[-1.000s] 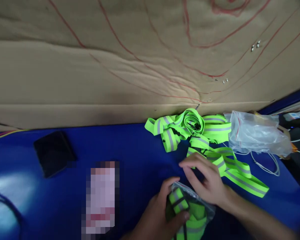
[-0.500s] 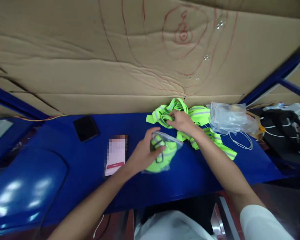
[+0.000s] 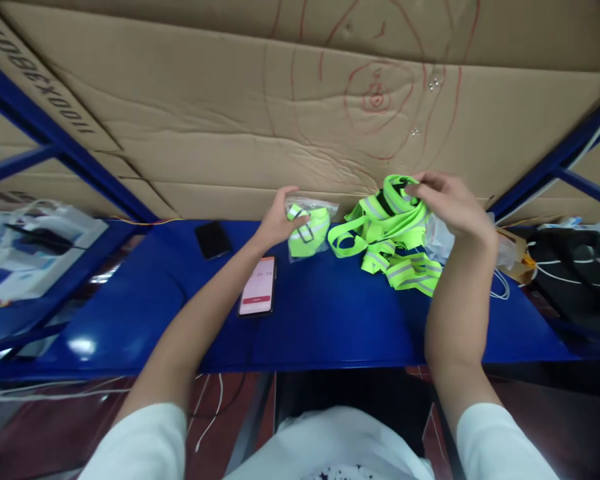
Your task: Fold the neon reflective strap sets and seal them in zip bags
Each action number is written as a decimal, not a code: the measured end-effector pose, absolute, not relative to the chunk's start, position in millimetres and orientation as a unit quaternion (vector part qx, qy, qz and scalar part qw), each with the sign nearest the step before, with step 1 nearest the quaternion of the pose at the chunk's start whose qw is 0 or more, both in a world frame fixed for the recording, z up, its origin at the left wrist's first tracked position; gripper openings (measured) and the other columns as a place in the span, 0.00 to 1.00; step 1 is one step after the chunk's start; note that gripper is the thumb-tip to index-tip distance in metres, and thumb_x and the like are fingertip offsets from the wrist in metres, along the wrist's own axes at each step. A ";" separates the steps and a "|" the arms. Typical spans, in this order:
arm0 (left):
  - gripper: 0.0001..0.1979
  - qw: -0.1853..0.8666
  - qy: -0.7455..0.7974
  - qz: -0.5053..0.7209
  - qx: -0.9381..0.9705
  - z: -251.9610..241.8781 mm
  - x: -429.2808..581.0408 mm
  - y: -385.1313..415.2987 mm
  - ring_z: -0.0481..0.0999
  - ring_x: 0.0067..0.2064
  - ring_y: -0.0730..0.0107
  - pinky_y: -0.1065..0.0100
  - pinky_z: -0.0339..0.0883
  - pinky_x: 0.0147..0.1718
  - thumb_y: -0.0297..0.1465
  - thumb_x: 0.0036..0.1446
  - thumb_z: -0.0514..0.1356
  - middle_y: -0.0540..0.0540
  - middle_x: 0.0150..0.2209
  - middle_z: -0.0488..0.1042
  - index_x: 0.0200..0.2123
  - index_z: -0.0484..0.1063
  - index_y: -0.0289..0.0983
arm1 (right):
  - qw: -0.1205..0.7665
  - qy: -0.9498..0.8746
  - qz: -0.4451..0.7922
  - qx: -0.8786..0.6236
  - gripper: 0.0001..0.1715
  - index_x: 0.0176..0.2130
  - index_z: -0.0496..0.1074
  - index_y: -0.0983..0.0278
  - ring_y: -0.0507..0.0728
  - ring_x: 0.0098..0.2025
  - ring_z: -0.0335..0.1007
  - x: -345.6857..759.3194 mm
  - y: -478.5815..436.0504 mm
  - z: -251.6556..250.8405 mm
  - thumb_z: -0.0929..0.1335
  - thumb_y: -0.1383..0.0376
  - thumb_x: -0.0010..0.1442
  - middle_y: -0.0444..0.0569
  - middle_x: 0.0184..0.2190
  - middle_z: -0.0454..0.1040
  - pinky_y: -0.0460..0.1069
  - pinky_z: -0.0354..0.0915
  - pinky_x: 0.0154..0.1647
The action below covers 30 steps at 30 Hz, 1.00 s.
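Above the rear half of the blue table, 2 hands engage separate items. The left hand grips 1 clear zip bag at its left edge, thumb across the front face. Inside the bag is a folded green band with a gray stripe and black strap. Whether the bag's lower edge touches the table cannot be determined. The right hand is closed, thumb against fingers, on the top of the tangled green straps; the lower straps lie on the table, right of the bag. Clear plastic bags sit partly hidden behind the right wrist. 1 lit phone lies near the left forearm, with 1 flat black object to its upper left.
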<state>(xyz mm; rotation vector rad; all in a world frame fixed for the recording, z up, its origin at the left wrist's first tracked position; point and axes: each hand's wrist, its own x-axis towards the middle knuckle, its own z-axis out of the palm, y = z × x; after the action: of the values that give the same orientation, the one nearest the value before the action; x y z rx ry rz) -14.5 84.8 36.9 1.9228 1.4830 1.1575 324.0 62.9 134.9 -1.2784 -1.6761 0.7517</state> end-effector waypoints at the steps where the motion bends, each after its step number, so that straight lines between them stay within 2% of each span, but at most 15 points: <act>1: 0.38 0.225 0.528 0.396 0.717 35.0 -14.2 96.4 0.72 0.55 0.61 0.63 0.65 0.59 0.34 0.56 0.66 0.39 0.60 0.70 0.66 0.56 0.35 | 0.441 -0.672 0.301 -0.513 0.06 0.37 0.75 0.64 0.49 0.30 0.62 322.3 60.0 139.6 0.72 0.63 0.60 0.43 0.31 0.73 0.47 0.55 0.32; 4: 0.32 0.227 0.540 0.358 0.727 24.7 -8.0 122.8 0.73 0.53 0.61 0.58 0.66 0.59 0.31 0.58 0.64 0.38 0.56 0.73 0.64 0.58 0.32 | 0.427 -0.691 0.289 -0.506 0.06 0.37 0.76 0.64 0.49 0.28 0.62 313.3 54.9 145.0 0.72 0.63 0.60 0.43 0.29 0.73 0.47 0.55 0.30; 6: 0.29 0.215 0.551 0.352 0.725 19.9 -0.2 127.5 0.72 0.56 0.56 0.53 0.63 0.62 0.29 0.60 0.62 0.34 0.58 0.71 0.63 0.59 0.29 | 0.408 -0.717 0.286 -0.488 0.08 0.38 0.76 0.64 0.51 0.30 0.64 306.2 54.3 143.2 0.73 0.61 0.60 0.45 0.30 0.75 0.47 0.58 0.30; 9: 0.31 0.175 0.540 0.369 0.736 26.2 13.0 112.0 0.60 0.70 0.49 0.47 0.51 0.70 0.26 0.59 0.61 0.29 0.68 0.59 0.65 0.59 0.29 | 0.387 -0.747 0.297 -0.451 0.12 0.38 0.77 0.62 0.53 0.33 0.67 297.3 53.8 139.5 0.73 0.55 0.61 0.47 0.33 0.76 0.48 0.61 0.32; 11: 0.34 0.158 0.497 0.381 0.763 39.4 20.6 90.7 0.50 0.75 0.51 0.49 0.47 0.73 0.25 0.59 0.61 0.35 0.73 0.51 0.68 0.58 0.36 | 0.368 -0.763 0.319 -0.424 0.15 0.40 0.77 0.61 0.54 0.35 0.68 292.5 51.9 138.7 0.72 0.52 0.63 0.47 0.34 0.76 0.48 0.63 0.35; 13: 0.38 0.210 0.394 0.382 0.810 55.6 26.8 67.2 0.55 0.74 0.50 0.48 0.55 0.71 0.27 0.60 0.61 0.38 0.72 0.56 0.71 0.53 0.41 | 0.366 -0.758 0.366 -0.397 0.17 0.42 0.76 0.61 0.53 0.36 0.68 288.1 48.9 139.0 0.72 0.51 0.64 0.45 0.35 0.75 0.47 0.65 0.37; 15: 0.43 0.286 0.321 0.344 0.835 68.9 32.6 47.3 0.59 0.73 0.48 0.47 0.62 0.68 0.31 0.61 0.63 0.39 0.73 0.56 0.73 0.46 0.44 | 0.388 -0.720 0.431 -0.381 0.16 0.41 0.75 0.62 0.52 0.36 0.69 284.0 46.0 138.9 0.72 0.52 0.64 0.45 0.35 0.73 0.47 0.66 0.37; 17: 0.48 0.291 0.298 0.348 0.840 74.9 39.0 34.5 0.58 0.74 0.44 0.45 0.63 0.67 0.34 0.60 0.66 0.38 0.74 0.53 0.75 0.40 0.45 | 0.416 -0.668 0.492 -0.373 0.14 0.40 0.72 0.62 0.52 0.35 0.70 280.3 44.3 137.1 0.72 0.53 0.64 0.44 0.34 0.71 0.47 0.68 0.35; 19: 0.52 0.240 0.306 0.394 0.833 72.9 45.9 29.7 0.54 0.75 0.43 0.45 0.59 0.70 0.37 0.59 0.69 0.36 0.75 0.49 0.75 0.38 0.45 | 0.424 -0.639 0.530 -0.362 0.13 0.39 0.72 0.62 0.52 0.35 0.70 277.5 45.0 133.0 0.72 0.55 0.63 0.44 0.35 0.71 0.47 0.69 0.35; 22: 0.49 0.162 0.301 0.466 0.816 62.8 54.0 33.2 0.58 0.73 0.47 0.47 0.55 0.71 0.37 0.58 0.71 0.35 0.73 0.53 0.72 0.45 0.45 | 0.393 -0.652 0.555 -0.335 0.15 0.42 0.73 0.60 0.53 0.39 0.73 276.4 52.1 123.8 0.73 0.53 0.62 0.43 0.37 0.74 0.48 0.71 0.41; 24: 0.42 0.161 0.293 0.482 0.810 57.2 55.1 38.2 0.64 0.69 0.50 0.50 0.60 0.68 0.34 0.58 0.70 0.36 0.68 0.61 0.68 0.51 0.44 | 0.366 -0.680 0.538 -0.337 0.17 0.47 0.74 0.58 0.55 0.43 0.75 279.2 60.2 117.6 0.71 0.51 0.65 0.44 0.42 0.76 0.49 0.73 0.45; 26: 0.36 0.203 0.310 0.477 0.797 54.6 52.4 42.5 0.73 0.60 0.54 0.53 0.69 0.59 0.31 0.59 0.68 0.39 0.59 0.70 0.65 0.54 0.43 | 0.333 -0.729 0.477 -0.362 0.16 0.50 0.75 0.56 0.58 0.47 0.76 285.1 69.1 112.9 0.67 0.52 0.67 0.46 0.46 0.78 0.53 0.74 0.50; 28: 0.31 0.231 0.339 0.466 0.784 54.5 47.8 45.3 0.77 0.52 0.58 0.57 0.72 0.52 0.30 0.59 0.67 0.42 0.53 0.73 0.62 0.58 0.43 | 0.276 -0.791 0.390 -0.383 0.17 0.54 0.75 0.56 0.62 0.54 0.75 293.1 75.8 109.7 0.66 0.57 0.68 0.47 0.52 0.78 0.58 0.71 0.60; 30: 0.28 0.213 0.357 0.457 0.786 55.7 43.8 46.6 0.76 0.53 0.58 0.57 0.71 0.53 0.30 0.58 0.66 0.42 0.54 0.73 0.59 0.61 0.42 | 0.216 -0.839 0.321 -0.384 0.24 0.61 0.72 0.56 0.64 0.63 0.71 300.2 77.9 107.6 0.66 0.62 0.66 0.49 0.60 0.75 0.62 0.63 0.70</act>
<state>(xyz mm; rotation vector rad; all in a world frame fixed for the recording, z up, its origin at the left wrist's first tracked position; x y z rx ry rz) 43.8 46.6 55.7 2.1828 0.9907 1.2690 300.2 77.9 107.6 -1.0635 -2.3238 0.8887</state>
